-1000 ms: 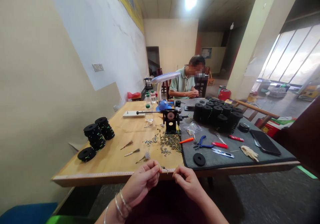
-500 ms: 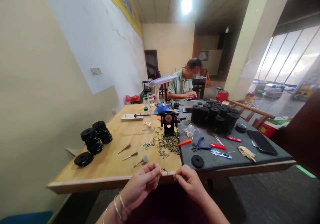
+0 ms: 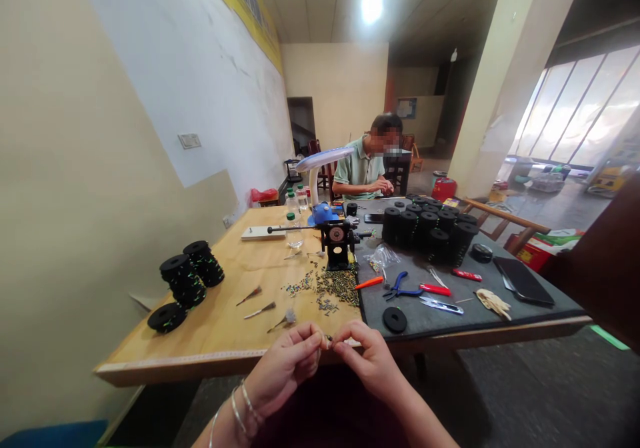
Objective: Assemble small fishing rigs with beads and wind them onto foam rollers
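My left hand [image 3: 289,365], with bangles at the wrist, and my right hand [image 3: 367,361] meet at the fingertips just in front of the table's near edge. Both pinch a tiny dark piece [image 3: 329,339] between them; it is too small to name. Just beyond, on the wooden tabletop [image 3: 225,328], lies a scatter of small beads [image 3: 333,288] and three thin feathered sticks [image 3: 260,310].
A black hand-crank winder [image 3: 337,241] stands mid-table. Black spools are stacked at the left [image 3: 190,278] and at the right on a grey mat [image 3: 433,228]. Blue pliers [image 3: 400,288], red-handled tools and a dark phone [image 3: 523,280] lie on the mat. A person [image 3: 367,168] sits at the far end.
My right hand has moved left, so its fingertips now touch those of my left hand at the small piece. The view has shifted slightly.
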Tool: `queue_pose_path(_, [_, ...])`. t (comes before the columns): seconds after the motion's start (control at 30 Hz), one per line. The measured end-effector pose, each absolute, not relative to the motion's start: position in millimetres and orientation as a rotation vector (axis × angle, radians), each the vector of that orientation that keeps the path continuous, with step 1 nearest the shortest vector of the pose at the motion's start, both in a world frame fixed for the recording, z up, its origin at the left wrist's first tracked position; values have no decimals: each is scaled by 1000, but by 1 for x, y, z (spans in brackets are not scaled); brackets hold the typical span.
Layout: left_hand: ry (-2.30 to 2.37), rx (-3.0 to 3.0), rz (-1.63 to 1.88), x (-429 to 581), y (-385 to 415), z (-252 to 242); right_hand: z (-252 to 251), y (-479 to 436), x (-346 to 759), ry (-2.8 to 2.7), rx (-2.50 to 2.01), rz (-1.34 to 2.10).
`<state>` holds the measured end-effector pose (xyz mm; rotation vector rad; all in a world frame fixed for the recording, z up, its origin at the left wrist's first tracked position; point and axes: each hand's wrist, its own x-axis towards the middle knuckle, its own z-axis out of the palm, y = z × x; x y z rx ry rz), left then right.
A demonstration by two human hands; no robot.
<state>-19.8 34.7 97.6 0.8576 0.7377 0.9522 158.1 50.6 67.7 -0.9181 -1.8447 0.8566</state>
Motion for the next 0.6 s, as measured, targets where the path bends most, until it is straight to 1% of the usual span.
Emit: queue_pose_path(0.6, [647, 811, 982, -22, 36, 95, 26, 57, 174, -1729, -982, 992])
